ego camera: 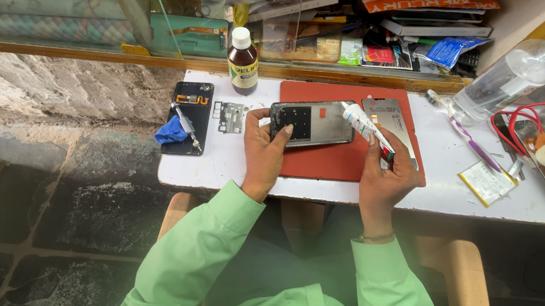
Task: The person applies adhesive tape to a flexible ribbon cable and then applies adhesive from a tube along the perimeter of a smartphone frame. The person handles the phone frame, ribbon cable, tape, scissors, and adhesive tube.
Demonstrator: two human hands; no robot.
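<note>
The opened phone (312,123) lies with its long axis running left to right, tilted slightly so its right end sits a little farther away; its inner face is up. It rests over the far left part of the red mat (341,160) on the white table (221,169). The left hand (264,151) comes up from the near side and is clamped on the phone's left end — thumb on the near edge, fingers curled round the far corner, wrist bent back.

The white glue tube (365,128) slants from near right to far left, its nozzle pointing at the phone's right end and touching or just short of it; I cannot tell which. The right hand (386,176) is closed round the tube's near, red-capped end, fingers wrapped together, forearm rising from the near edge in a green sleeve.

Just right of the phone lies a silver back cover (394,119). Farther left sit a dark phone panel (189,118) with a blue cloth (171,131), and a brown bottle (243,62) — well apart from the hands.
</note>
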